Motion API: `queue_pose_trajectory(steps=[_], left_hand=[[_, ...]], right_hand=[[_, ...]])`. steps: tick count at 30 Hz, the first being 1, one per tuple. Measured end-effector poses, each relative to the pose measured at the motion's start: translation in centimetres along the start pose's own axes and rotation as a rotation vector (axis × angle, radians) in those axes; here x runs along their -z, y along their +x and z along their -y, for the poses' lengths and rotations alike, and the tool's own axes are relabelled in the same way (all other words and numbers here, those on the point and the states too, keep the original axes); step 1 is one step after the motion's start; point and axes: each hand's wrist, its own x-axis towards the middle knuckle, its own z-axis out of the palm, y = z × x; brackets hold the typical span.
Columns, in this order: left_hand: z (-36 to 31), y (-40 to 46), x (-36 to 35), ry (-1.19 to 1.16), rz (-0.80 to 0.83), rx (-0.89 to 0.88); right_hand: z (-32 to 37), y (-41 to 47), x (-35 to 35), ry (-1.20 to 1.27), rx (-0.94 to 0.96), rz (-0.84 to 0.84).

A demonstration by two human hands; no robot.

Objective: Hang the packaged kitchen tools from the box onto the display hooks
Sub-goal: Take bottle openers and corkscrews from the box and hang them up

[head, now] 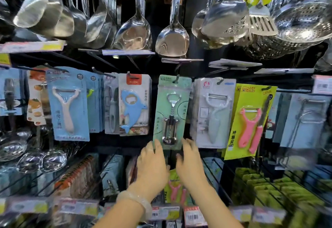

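Observation:
A green card with a metal corkscrew (171, 112) hangs on a black display hook (177, 78) at the middle of the rack. My left hand (152, 166) is just below the card's bottom left corner, fingers loosely bent and touching its edge. My right hand (191, 163) is below the bottom right corner, fingers spread and relaxed, holding nothing. Neither hand grips the card. The box is not in view.
Beside the corkscrew hang a blue dolphin opener pack (133, 105), a white peeler pack (213, 112) and a yellow pack with a pink peeler (249, 119). Steel ladles and skimmers (172, 35) hang above. Lower hooks hold more packs, among them pink peelers (175, 190).

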Motion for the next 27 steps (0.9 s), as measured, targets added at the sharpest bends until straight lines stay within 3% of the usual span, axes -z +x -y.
queue_pose_trajectory(steps=[5, 13, 27], left_hand=[[-0.6, -2.5, -2.4, 0.068, 0.064, -0.168], [-4.9, -7.6, -7.7, 0.139, 0.163, -0.385], [-19.7, -22.9, -18.7, 0.235, 0.507, -0.642]], right_hand=[[-2.4, -4.5, -0.3, -0.136, 0.006, 0.079], [-7.4, -11.2, 2.9, -0.334, -0.137, 0.154], [-20.1, -30.9, 14.1, -0.533, -0.533, 0.294]])
